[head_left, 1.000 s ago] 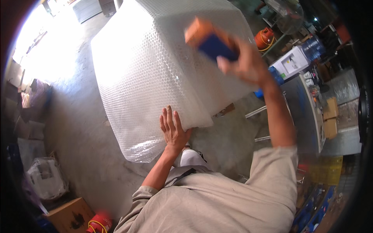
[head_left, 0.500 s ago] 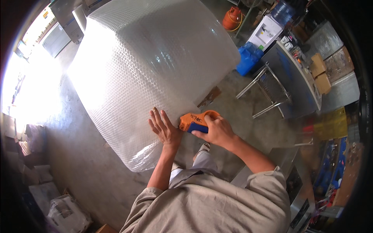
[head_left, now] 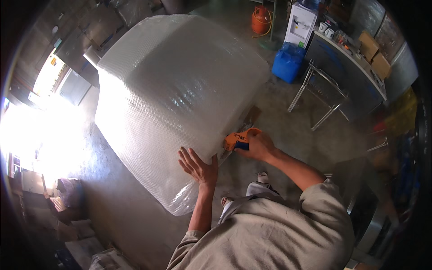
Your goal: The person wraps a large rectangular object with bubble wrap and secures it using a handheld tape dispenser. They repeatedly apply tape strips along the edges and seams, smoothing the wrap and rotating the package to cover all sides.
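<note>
A large box-shaped bundle covered in clear bubble wrap (head_left: 148, 103) fills the middle of the view. My left hand (head_left: 198, 168) lies flat on its near part, fingers spread and holding nothing. In my right hand (head_left: 261, 146) is an orange tape gun (head_left: 236, 140) with a blue part, gripped by its looped handle. The gun's front end is against the bundle's near right edge, a little beyond my left hand. Whether tape is coming off it I cannot make out.
A metal-framed stool (head_left: 321, 92) stands to the right by a grey counter (head_left: 346, 74) with cups on it. Behind are a blue jerrycan (head_left: 288, 62), a white water dispenser (head_left: 300, 24) and an orange gas cylinder (head_left: 260, 20). Wrapped goods (head_left: 83, 249) lie at lower left.
The head view has shifted. My right hand has moved the tape gun farther along the bundle's edge, away from my left hand, which stays flat on the wrap.
</note>
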`<state>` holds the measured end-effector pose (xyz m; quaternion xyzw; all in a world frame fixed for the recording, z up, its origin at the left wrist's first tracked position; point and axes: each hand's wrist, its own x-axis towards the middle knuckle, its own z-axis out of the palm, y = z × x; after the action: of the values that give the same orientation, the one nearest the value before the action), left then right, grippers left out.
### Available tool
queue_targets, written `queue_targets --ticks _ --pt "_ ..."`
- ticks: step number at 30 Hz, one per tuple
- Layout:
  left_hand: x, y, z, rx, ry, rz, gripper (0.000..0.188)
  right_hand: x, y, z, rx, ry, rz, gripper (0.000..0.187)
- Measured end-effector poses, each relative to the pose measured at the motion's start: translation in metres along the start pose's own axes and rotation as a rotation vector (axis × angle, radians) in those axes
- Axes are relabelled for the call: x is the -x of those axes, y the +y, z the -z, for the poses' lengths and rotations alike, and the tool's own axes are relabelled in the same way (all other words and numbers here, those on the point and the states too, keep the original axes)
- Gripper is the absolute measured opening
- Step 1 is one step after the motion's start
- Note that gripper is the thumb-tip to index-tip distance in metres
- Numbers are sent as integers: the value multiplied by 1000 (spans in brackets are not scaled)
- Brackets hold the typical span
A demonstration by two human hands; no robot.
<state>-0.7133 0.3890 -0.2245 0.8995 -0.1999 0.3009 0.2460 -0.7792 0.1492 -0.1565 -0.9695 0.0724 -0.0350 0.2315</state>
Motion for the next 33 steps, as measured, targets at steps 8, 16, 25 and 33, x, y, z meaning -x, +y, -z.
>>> queue_targets --ticks 8,16,25,33 --pt "-5 5 5 -99 -13 -41 116 -4 28 -7 -95 -53 -23 71" --pt "-12 12 8 -215 -147 -386 80 -18 78 -15 -146 10 -56 69" --pt "-36 47 -32 -1113 -711 -1222 58 -45 103 -39 -267 104 -11 67" --pt "-17 38 -64 -361 -808 -508 54 -20 81 -31 -363 88 -172 60"
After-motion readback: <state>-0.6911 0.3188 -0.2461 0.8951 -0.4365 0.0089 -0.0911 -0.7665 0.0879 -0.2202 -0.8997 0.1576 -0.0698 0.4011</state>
